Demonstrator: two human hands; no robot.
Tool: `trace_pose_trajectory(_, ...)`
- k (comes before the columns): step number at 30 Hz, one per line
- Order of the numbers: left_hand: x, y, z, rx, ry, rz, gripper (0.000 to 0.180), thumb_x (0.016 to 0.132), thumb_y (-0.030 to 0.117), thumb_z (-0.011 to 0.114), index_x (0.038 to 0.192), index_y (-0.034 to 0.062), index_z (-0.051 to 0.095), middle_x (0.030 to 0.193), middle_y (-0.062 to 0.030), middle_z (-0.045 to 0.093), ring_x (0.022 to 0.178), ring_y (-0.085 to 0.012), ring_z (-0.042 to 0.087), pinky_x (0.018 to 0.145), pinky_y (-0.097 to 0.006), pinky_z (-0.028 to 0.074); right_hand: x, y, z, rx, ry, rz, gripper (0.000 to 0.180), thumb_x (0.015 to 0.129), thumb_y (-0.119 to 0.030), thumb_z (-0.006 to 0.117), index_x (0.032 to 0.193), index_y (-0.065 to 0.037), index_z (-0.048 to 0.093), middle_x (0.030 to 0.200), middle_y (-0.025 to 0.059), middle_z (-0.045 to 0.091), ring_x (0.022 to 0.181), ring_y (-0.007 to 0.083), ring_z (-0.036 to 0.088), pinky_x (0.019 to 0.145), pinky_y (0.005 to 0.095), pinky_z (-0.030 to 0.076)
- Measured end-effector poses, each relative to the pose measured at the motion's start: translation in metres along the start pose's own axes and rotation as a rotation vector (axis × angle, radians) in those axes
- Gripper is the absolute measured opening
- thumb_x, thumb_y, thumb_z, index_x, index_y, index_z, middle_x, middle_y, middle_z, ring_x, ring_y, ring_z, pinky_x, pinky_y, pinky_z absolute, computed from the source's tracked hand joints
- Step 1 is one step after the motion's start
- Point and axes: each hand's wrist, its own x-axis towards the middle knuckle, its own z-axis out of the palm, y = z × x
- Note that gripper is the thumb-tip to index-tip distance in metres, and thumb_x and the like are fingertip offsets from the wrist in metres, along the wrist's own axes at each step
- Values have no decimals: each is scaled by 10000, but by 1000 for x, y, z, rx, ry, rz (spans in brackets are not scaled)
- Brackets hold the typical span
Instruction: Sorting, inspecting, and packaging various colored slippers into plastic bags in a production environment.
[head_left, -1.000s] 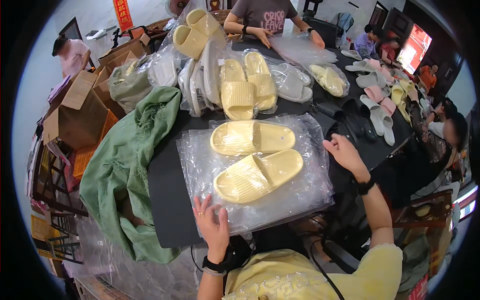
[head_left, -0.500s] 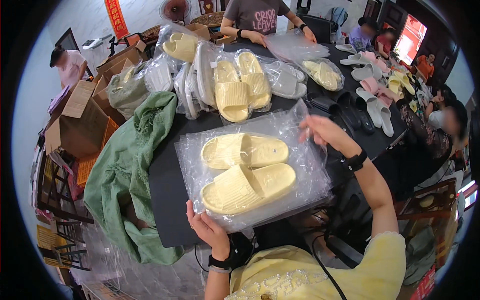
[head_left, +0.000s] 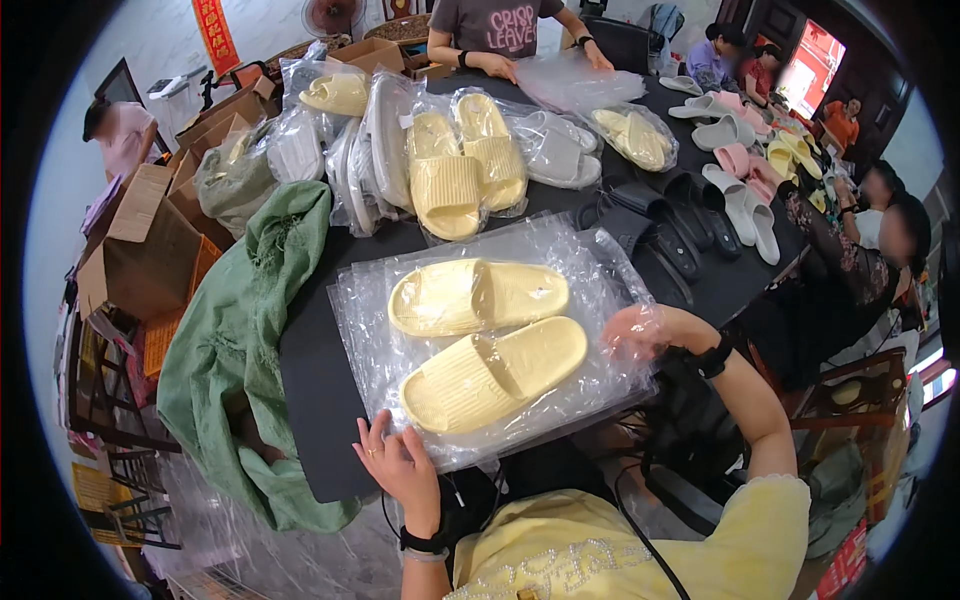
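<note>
A pair of pale yellow slide sandals [head_left: 480,340] lies inside a clear plastic bag [head_left: 610,385], toes to the left. More clear bags are stacked underneath on the dark table. My left hand [head_left: 400,465] is at the stack's lower left corner, fingers spread, thumb side close to the plastic. At the bag's right edge is my right hand [head_left: 640,335]. Its fingers curl inward over the plastic but are smeared by motion, so any grip on the edge cannot be made out.
Bagged yellow slides [head_left: 447,180], grey slides [head_left: 557,150] and loose black slides [head_left: 670,225] lie beyond. Green sacking [head_left: 250,370] hangs over the table's left side near cardboard boxes [head_left: 150,240]. A co-worker's hands [head_left: 595,55] touch a pile of clear bags. Other people sit at the right.
My right hand has come down and nearer along the bag's right edge, and the raised plastic there lies lower. My left hand's fingers have spread more.
</note>
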Motion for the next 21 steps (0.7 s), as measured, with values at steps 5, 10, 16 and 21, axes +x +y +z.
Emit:
trace_pose_trajectory(5, -1, 1, 1, 70, 33, 23, 240, 892, 139, 522, 684, 23, 494, 1208, -98, 567, 1263, -338, 410, 1063, -501, 232, 11, -27, 14, -267, 131, -6, 272, 896, -273, 561, 955, -12, 612, 786, 47, 630, 532, 99, 546, 470, 225, 433)
trace_pose_trajectory(10, -1, 2, 8, 130, 85, 28, 219, 895, 147, 503, 711, 31, 498, 1210, -87, 570, 1252, -328, 428, 1051, -487, 260, 26, -4, 3, 51, 380, -408, 254, 913, -226, 508, 1029, -14, 583, 781, 38, 625, 570, 90, 558, 501, 216, 437)
trace_pose_trajectory(16, -2, 1, 9, 171, 85, 46, 201, 901, 158, 500, 735, 45, 516, 1216, -76, 570, 1249, -320, 435, 1040, -477, 276, 22, 17, 3, 366, 64, -274, 271, 938, -251, 501, 1073, -25, 565, 1016, 93, 599, 751, 92, 590, 642, 197, 467)
trace_pose_trajectory(21, -2, 2, 8, 168, 81, 43, 197, 905, 161, 501, 747, 44, 521, 1224, -76, 567, 1249, -319, 436, 1041, -477, 273, 40, 12, 2, 931, -196, -90, 244, 924, -201, 523, 1062, -5, 571, 993, 80, 596, 822, 118, 580, 680, 223, 476)
